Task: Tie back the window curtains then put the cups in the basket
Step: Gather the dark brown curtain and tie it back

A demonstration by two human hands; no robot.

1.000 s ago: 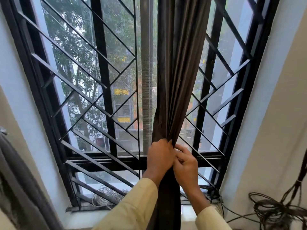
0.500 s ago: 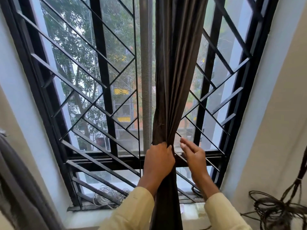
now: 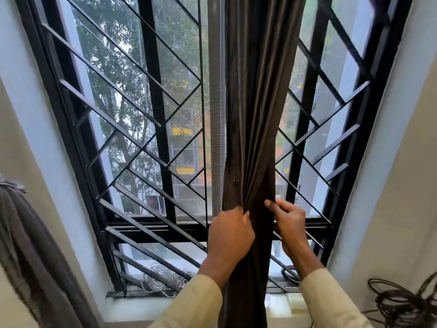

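A long dark brown curtain (image 3: 255,114) hangs down the middle of the window (image 3: 155,102). It is pulled into one thick bunch with lots of folds. It goes from the top of the picture down past the window sill (image 3: 132,306) and out at the bottom edge.

The left hand (image 3: 230,235) is low on the curtain, in front of the bottom bar of the window. Its fingers are curled tight around the left side of the bunch, and the cloth puckers where it squeezes.

The right hand (image 3: 292,223) is just beside it, on the right side of the curtain. Its fingers are curled in. One fingertip (image 3: 270,204) touches the right edge of the cloth. I cannot tell if this hand is holding any cloth or only touching it.

Both arms have pale yellow sleeves (image 3: 194,301).

The window has black bars, some straight up and some slanted. A thin grey strip of net (image 3: 216,114) runs up and down just left of the curtain. Green trees and a building show through the glass.

A loop of white wire (image 3: 163,279) lies near the left end of the sill, behind the bars. A bit of black wire (image 3: 289,274) lies at the right end. A bigger tangle of dark wire (image 3: 399,301) is in the bottom right corner, by the wall. A grey cloth (image 3: 26,245) hangs at the left edge.
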